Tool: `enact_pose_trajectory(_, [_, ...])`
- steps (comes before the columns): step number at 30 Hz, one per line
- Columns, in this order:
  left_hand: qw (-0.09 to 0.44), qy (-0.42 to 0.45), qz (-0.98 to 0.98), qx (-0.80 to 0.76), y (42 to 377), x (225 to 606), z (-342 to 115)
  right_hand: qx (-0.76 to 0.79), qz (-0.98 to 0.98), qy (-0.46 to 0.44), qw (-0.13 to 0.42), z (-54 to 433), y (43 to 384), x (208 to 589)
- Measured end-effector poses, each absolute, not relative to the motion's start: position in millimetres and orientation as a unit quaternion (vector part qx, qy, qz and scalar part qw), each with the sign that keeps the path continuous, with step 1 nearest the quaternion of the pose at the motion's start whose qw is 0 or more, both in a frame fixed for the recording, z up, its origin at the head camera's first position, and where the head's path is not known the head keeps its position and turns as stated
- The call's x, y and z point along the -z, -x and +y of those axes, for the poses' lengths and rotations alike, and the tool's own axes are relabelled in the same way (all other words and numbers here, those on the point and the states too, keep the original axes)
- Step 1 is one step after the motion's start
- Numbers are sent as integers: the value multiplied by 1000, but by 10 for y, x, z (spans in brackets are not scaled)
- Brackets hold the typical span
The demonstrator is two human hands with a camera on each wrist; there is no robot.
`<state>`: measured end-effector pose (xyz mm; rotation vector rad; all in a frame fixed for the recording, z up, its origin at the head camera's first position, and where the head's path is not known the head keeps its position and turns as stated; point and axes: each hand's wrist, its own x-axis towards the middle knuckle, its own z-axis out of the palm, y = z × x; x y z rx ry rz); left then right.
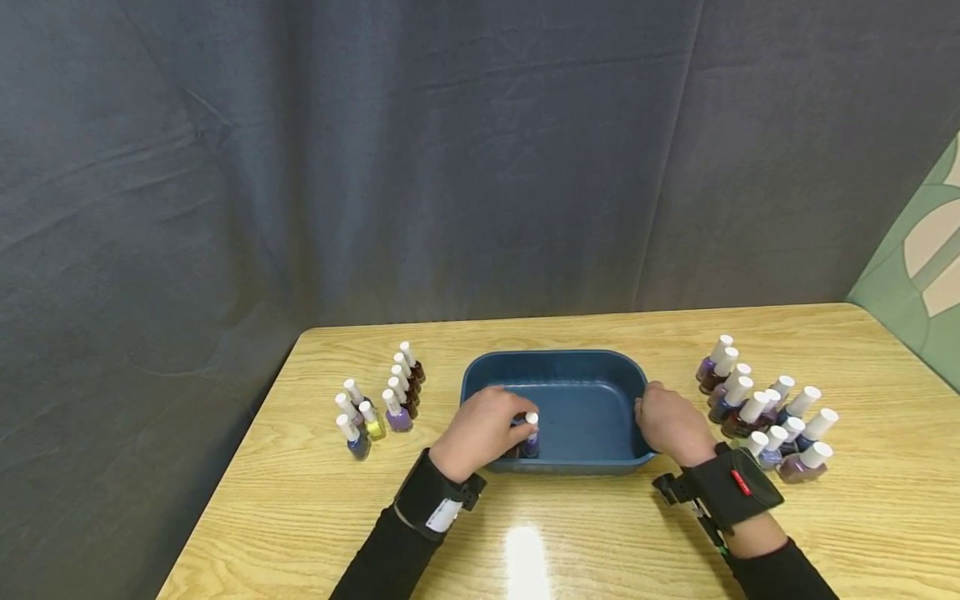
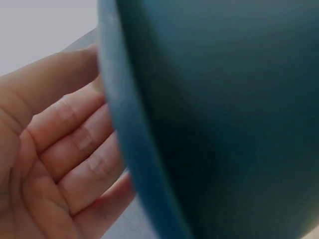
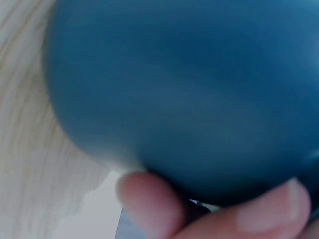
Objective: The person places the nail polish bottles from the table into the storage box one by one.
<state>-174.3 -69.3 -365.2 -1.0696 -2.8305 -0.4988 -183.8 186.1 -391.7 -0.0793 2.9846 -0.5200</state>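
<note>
Black sleeves [image 1: 386,558] lie nearest, each below a wrist strap [image 1: 735,483]. Thumb and forefinger of the left hand [image 1: 482,427] appear to pinch the white cap of 1 nail polish bottle [image 1: 531,446], which is inside the blue bin [image 1: 555,357] at its near left; the left wrist view hides those fingertips behind the bin's wall. Fingers of the right hand [image 1: 671,422] are clamped on the bin's right rim. Something dark beside the bottle is mostly covered, so I cannot count the bin's load. Further out on the table [image 1: 300,533], 9 left-side bottles [image 1: 398,420] stand, 5 in a line, and about 13 right-side bottles [image 1: 801,470] cluster. I judge the work unfinished: 2 groups sit outside, and whether the bin is being filled or emptied cannot be told.
</note>
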Motion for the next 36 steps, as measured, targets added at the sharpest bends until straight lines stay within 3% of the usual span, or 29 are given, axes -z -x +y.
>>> enact_pose_trajectory(18, [25,303,-930,205,1733,3464,-908,169,984,35,44,1870,1842,3928])
enact_pose_trajectory(30, [189,73,-957,207,1746,3058,-1816,165,985,37,46,1863,1840,3930])
enact_pose_trajectory(32, [174,28,-966,188,1732,3039,-1989,163,985,40,41,1864,1839,3937])
enact_pose_trajectory(36, [78,-46,-981,174,1707,3024,-2288,160,986,44,34,1866,1839,3941])
